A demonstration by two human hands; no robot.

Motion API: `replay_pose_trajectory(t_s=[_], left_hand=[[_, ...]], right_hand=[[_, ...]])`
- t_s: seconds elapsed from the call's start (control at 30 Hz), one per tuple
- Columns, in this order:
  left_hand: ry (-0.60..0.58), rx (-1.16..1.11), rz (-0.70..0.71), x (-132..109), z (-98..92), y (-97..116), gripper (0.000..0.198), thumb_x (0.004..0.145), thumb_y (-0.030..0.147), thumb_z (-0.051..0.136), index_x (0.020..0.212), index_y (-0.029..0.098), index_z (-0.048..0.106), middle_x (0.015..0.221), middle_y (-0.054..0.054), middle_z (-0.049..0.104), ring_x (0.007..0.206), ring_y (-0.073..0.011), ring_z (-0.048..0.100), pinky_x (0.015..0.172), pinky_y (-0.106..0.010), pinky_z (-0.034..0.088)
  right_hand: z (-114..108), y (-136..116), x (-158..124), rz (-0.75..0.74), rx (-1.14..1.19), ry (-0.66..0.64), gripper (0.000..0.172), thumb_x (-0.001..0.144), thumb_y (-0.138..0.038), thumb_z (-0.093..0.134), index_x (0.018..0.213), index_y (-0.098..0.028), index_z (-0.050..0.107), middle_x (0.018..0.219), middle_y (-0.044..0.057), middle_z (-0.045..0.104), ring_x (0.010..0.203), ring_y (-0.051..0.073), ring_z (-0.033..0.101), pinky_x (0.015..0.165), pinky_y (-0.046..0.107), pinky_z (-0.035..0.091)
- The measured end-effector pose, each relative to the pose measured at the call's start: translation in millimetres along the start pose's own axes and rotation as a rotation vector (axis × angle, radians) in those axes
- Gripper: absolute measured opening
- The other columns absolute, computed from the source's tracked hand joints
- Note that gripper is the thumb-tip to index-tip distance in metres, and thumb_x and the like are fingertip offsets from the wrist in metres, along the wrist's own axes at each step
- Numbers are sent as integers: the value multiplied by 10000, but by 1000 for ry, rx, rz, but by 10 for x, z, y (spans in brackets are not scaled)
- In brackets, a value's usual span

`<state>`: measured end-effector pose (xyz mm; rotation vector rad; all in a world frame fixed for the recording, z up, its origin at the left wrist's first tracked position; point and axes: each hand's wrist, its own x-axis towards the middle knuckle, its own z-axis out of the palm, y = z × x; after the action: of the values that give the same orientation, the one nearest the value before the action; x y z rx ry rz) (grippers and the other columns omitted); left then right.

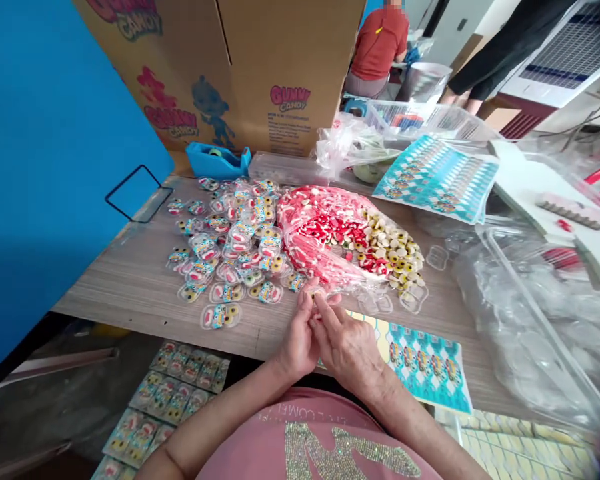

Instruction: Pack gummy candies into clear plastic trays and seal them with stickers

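Observation:
My left hand (299,339) is closed around a small clear plastic candy case (318,292) at the table's near side. My right hand (353,347) presses its fingers onto the same case, which they partly cover; an eye-like gummy shows in it. Just beyond lies an open plastic bag (305,250) of red and white gummies (325,229). Yellowish eye gummies (397,250) spill out on its right. Under and beside my right forearm is a sheet of teal labels (425,360). Left of the bag, many filled, labelled candy cases (220,291) lie heaped.
A blue tape dispenser (217,161) stands before a large cardboard box (250,80). More label sheets (437,177) lie at the back right. A clear bin (545,313) of empty plastic cases borders the right side. Packed trays (167,387) sit below the table edge. A person in red (380,43) sits beyond.

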<state>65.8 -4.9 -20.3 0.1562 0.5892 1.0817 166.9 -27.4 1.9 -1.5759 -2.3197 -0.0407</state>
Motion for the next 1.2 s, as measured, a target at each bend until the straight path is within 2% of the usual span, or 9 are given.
replay_pose_trajectory(t_s=[0.2,0.33,0.43,0.53,0.67,0.8,0.97,1.1,1.2], left_hand=[[-116,170,-60,-58,-121,124,527,867,365,683,1360,283,515,1296,-85,620,972,-211,686,687,-292,587],[-277,250,-157,-87,-170,183,586,858,355,676,1402,287,469,1194,-105,637,842,-228,689,488,-303,591],[-353,338,-221,-123,-142,212,690,824,244,693,1455,314,421,1157,-102,641,770,-205,696,474,-277,584],[-409,408,-274,-153,-121,235,856,784,162,697,1511,387,307,1144,-87,648,790,-238,729,466,-258,567],[-468,500,-353,-154,-159,261,741,816,189,684,1478,336,386,1066,-99,685,781,-261,747,447,-230,524],[-411,549,-313,-144,-188,245,560,831,256,705,1369,250,551,961,-103,727,662,-205,726,427,-205,463],[-241,572,-179,-128,-182,205,371,771,263,758,1124,165,698,808,-97,753,522,-147,661,410,-203,408],[-124,560,-100,-93,-184,201,179,715,263,792,828,145,718,634,-53,709,460,-120,608,395,-193,352],[-113,598,-36,-90,-154,194,152,702,268,798,755,153,713,586,-38,687,444,-113,578,405,-200,319]], right_hand=[[-158,191,31,-92,118,-157,312,913,-144,473,1148,-144,678,795,70,691,575,153,608,499,262,377],[-239,325,96,33,356,-22,238,954,-248,507,1017,-241,737,860,51,666,731,158,625,651,283,459],[-213,344,107,177,621,62,162,899,-248,585,975,-235,727,867,32,665,731,141,608,684,287,485],[-155,352,71,255,880,20,219,858,-248,630,1060,-240,714,781,-6,672,688,132,608,671,281,499],[-103,391,-8,307,1103,-28,131,847,-281,664,931,-230,751,754,-5,695,693,139,631,658,277,506],[-42,432,-66,360,1179,12,100,829,-297,715,897,-243,765,772,-2,716,697,134,644,647,265,509],[86,488,-129,462,1405,13,273,791,-301,755,1063,-271,754,721,-22,698,634,122,638,610,263,526],[128,508,-189,514,1524,30,231,744,-302,793,969,-253,762,787,6,748,677,154,693,663,303,575],[82,503,-225,507,1513,40,194,741,-298,794,925,-248,760,763,6,748,666,159,700,653,299,581]])
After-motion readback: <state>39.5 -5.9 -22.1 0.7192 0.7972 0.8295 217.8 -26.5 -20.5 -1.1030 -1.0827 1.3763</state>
